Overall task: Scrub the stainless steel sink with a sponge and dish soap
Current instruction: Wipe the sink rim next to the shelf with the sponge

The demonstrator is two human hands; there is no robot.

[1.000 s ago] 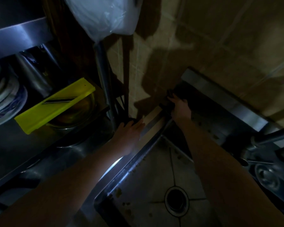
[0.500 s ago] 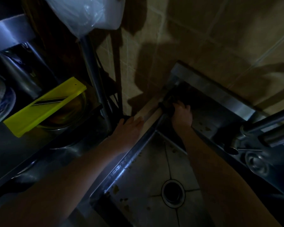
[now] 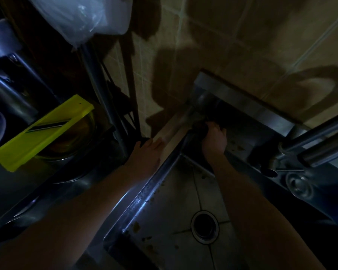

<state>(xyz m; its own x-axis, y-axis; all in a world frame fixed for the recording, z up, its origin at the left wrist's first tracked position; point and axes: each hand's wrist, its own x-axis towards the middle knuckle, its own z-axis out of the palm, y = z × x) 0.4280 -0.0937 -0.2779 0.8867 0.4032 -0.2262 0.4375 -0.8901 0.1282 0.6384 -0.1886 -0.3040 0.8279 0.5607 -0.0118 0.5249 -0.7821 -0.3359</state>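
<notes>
Right hand (image 3: 215, 141) nearer, fingers clenched on dark sponge (image 3: 198, 127) in far-left corner of sink (image 3: 142, 197); unscrubbed basin lies toward person. Left hand (image 3: 146, 152) flat on rim, fingers released.

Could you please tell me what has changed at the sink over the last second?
The right hand, gripping the dark sponge, has slid a little toward the person, from the far corner rim of the sink down onto its back wall. The left hand stayed flat on the left rim, and the yellow slicer did not move.
</notes>
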